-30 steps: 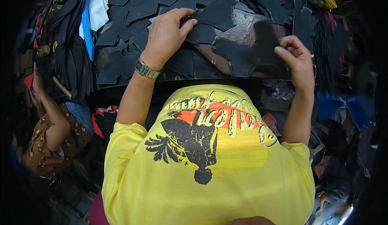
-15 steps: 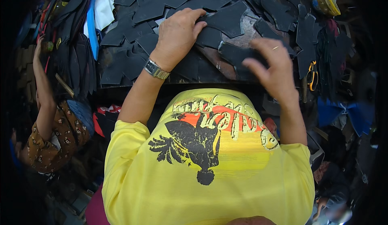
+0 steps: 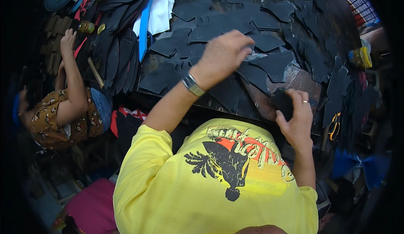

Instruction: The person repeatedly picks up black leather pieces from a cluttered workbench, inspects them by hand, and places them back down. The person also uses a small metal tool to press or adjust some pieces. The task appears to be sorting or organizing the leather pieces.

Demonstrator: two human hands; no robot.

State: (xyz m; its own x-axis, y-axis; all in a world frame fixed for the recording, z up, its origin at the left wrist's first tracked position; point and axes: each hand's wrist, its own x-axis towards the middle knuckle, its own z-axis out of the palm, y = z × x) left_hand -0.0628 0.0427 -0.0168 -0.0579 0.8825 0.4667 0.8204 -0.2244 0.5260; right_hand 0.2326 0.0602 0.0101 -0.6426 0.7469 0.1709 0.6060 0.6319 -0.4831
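Many flat black cut pieces of sheet material lie overlapping across the dark table. Just above them is my left hand, with a metal-banded watch on its wrist. Its fingers are curled toward the thumb, slightly blurred, and whatever they may hold is hidden. At the table's near edge, my right hand pinches a small black cut piece between thumb and fingers. To the far side of that piece lies another black cut piece, flat on the table.
A white cloth and a blue strip lie at the left, beside stacked long black pieces. A jar with a yellow lid stands at the right, and orange-handled scissors hang below. A co-worker reaches over the table's left.
My right hand has come down to the near table edge and now grips a black piece. My left hand stays over the pieces, its fingers more curled. The whole view has shifted.
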